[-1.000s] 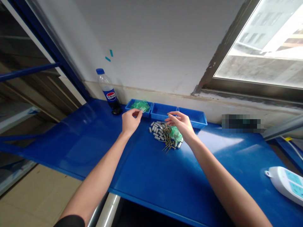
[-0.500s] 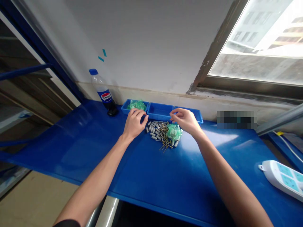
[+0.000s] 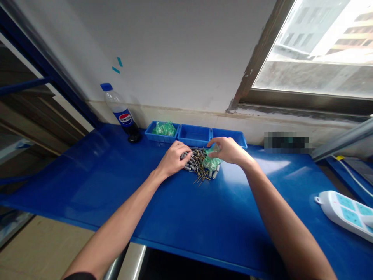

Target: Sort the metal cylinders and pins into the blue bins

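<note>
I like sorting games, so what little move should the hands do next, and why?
Probably the right hand should lift one green piece from the mixed pile and carry it to the left tray. Its fingertips sit right at the green pieces, and that tray already holds green ones.

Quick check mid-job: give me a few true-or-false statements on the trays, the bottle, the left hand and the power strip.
1. The leftmost blue plastic tray holds crinkled green plastic packets. True.
2. The blue-capped cola bottle stands right of the trays. False: it stands left of them.
3. The left hand rests on the pile of small grey cylinders and brass pins. True.
4. The white plastic power strip lies in a tray. False: it lies on the blue tabletop, far right.
</note>
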{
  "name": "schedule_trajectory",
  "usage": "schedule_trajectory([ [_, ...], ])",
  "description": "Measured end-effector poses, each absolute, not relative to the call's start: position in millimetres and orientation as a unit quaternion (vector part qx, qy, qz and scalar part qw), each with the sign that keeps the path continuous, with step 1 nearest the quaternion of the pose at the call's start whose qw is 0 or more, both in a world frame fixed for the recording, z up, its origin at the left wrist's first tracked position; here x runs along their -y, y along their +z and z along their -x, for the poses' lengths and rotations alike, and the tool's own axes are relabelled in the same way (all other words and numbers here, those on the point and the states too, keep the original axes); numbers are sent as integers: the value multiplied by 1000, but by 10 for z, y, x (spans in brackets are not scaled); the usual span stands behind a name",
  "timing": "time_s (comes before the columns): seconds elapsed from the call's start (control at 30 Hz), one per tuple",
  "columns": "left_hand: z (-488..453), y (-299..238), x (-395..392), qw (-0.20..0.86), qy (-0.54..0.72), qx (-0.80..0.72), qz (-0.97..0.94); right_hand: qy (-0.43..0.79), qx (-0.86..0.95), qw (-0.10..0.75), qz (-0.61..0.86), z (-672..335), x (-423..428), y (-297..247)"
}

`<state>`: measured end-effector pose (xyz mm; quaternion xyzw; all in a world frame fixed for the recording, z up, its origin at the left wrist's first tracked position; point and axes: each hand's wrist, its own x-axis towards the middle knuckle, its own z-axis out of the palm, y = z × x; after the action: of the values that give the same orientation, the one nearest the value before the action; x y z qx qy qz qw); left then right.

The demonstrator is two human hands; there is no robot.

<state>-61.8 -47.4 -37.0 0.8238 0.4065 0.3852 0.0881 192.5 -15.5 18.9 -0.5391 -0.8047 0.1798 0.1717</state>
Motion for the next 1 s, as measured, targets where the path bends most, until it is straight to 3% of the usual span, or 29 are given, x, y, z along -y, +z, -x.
schedule_trajectory([
  [0.17,514,-284,551,212,401,-441,-774,411,705,323,480,-1852,233,306],
  [0.27,476,-261,581,307,407,-444,-737,521,659,340,422,-1770,301,349],
  [0.43,526,-194,602,446,420,-402,-680,546,655,343,394,-1656,358,340],
  [0.6,621,-160,535,412,437,-443,-666,518,658,358,412,-1600,320,226],
  [0.83,907,-249,235,254,595,-543,-535,407,685,365,482,-1717,215,164],
  [1.0,1102,-267,145,185,594,-570,-536,367,702,341,506,-1777,192,194],
])
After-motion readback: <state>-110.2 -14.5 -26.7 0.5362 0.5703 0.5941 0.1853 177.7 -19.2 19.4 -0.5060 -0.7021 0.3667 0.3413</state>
